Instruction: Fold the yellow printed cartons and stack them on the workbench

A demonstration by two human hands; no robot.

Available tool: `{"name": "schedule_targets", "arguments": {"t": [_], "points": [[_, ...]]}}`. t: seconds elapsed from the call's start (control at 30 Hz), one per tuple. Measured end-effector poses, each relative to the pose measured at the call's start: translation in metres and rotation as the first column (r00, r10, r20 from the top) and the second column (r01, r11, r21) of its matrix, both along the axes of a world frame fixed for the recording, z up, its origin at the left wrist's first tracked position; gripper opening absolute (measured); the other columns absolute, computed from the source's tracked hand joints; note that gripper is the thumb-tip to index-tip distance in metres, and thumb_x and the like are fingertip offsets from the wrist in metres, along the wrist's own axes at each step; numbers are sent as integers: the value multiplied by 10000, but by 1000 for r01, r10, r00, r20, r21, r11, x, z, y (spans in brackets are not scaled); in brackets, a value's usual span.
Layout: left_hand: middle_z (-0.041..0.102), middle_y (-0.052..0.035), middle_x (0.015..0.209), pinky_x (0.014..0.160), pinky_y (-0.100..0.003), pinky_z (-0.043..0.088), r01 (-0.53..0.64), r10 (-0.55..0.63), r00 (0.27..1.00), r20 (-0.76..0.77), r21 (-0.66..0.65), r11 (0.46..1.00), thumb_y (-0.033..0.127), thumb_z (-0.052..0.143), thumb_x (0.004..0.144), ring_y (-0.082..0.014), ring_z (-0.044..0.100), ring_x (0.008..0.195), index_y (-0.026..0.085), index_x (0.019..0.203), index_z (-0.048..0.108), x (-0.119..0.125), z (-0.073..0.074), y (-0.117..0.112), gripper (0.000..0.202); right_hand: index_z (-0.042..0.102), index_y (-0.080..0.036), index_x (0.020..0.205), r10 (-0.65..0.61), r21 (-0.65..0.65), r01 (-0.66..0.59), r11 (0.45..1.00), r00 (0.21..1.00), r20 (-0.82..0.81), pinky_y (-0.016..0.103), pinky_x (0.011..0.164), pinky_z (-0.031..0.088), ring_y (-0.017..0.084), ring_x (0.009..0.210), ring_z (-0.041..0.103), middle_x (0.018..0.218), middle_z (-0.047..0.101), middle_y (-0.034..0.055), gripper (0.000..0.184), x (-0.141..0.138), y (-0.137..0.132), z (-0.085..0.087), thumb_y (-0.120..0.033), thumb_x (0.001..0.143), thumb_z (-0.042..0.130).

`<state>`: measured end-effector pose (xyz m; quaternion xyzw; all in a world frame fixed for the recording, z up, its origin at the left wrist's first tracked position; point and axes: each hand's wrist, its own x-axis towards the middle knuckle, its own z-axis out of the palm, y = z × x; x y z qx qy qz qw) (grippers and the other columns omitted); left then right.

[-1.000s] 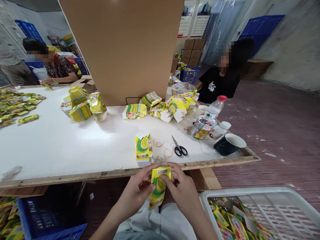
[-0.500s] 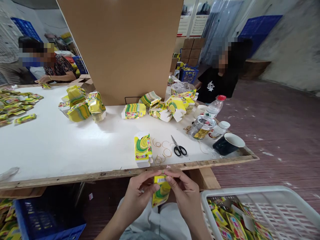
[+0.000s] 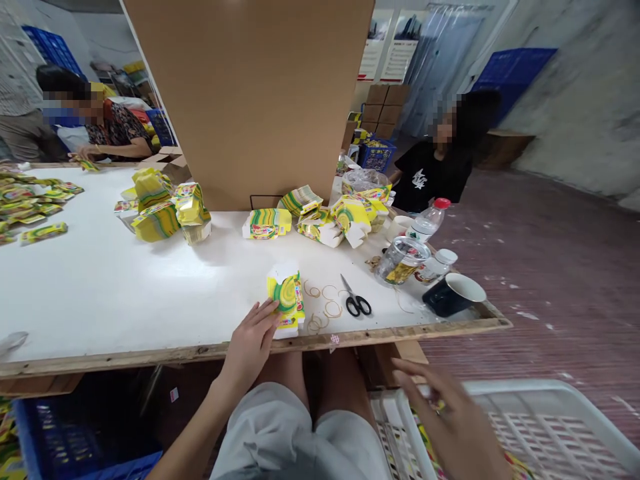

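My left hand (image 3: 250, 345) rests at the near edge of the white table (image 3: 115, 293), fingers stretched out and touching the small stack of yellow-green folded cartons (image 3: 287, 297). My right hand (image 3: 453, 420) hovers over the white plastic crate (image 3: 560, 427) at the lower right, fingers spread and slightly blurred, holding nothing. Coloured flat cartons lie in that crate, mostly hidden by the hand.
Rubber bands (image 3: 325, 308), black scissors (image 3: 356, 301), a glass jar (image 3: 401, 260), a water bottle (image 3: 427, 223) and a dark mug (image 3: 454, 293) sit at the table's right. Carton heaps (image 3: 163, 208) lie before a tall cardboard sheet (image 3: 250, 93). Two people sit beyond. A blue crate (image 3: 75, 440) stands below left.
Both hands held a yellow carton over my lap. Now it is out of them: the left hand has gone up to the stack, the right down to the white crate.
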<state>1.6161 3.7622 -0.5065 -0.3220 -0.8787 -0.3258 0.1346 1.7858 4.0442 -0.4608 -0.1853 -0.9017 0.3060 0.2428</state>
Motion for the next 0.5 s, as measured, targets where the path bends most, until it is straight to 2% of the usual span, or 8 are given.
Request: {"name": "schedule_targets", "arguments": {"t": [0.07,0.13,0.23,0.3,0.37,0.43,0.47,0.5], "points": [[647,-110,1316,1122,-514,406,19,-19,1000,-15,-17,1000,238,514,940,-247,542,1292,184,1168,666,4,-1,2,279,768,-257,870,116,-260,-105,960,993,29,357,640,504,234,670,634,849,754,76,371,-29,-33,-14,-578,786,602],[617,-103,1354,1130,-530,387,73,-73,997,-12,-39,997,249,565,915,-256,498,1330,187,1213,638,9,0,6,314,764,-204,912,125,-433,-116,894,992,-7,349,664,498,220,667,612,878,752,96,408,-61,-63,-26,-558,796,598],[598,-91,1376,1150,-547,344,131,-130,991,22,-34,991,221,555,916,-246,487,1340,204,1225,628,13,0,11,318,743,-157,988,79,-543,-115,832,993,-90,334,645,472,196,632,560,877,741,99,435,-100,-90,-37,-514,757,650],[609,-89,1364,1161,-561,309,130,-131,990,56,16,991,211,554,913,-248,499,1330,222,1208,641,13,0,12,307,739,-164,930,78,-563,-132,816,990,-119,317,616,453,176,598,524,820,727,72,366,-117,-96,-39,-469,737,676],[638,-85,1332,1174,-559,277,126,-140,985,101,133,983,211,572,901,-252,514,1317,238,1205,647,15,1,11,315,716,-169,841,77,-584,-144,799,987,-137,305,596,444,167,577,510,731,695,45,293,-123,-97,-38,-442,749,666],[637,-89,1335,1182,-528,269,59,-127,974,188,332,941,233,591,892,-254,497,1331,241,1250,622,20,4,11,359,684,-170,816,88,-618,-170,767,983,-161,302,605,461,175,607,547,699,675,36,280,-118,-98,-35,-445,780,642],[625,-93,1351,1176,-506,292,-9,-122,959,256,457,889,256,596,892,-255,488,1339,240,1280,598,23,7,12,389,672,-171,824,102,-635,-190,749,980,-173,304,621,478,183,638,576,711,679,38,286,-113,-99,-33,-453,793,632],[612,-99,1366,1155,-483,337,-86,-140,931,336,577,812,289,604,889,-262,489,1337,237,1307,575,26,10,13,421,662,-173,830,128,-655,-221,722,974,-187,309,645,496,191,674,604,735,688,44,289,-107,-100,-31,-458,802,628]]}}
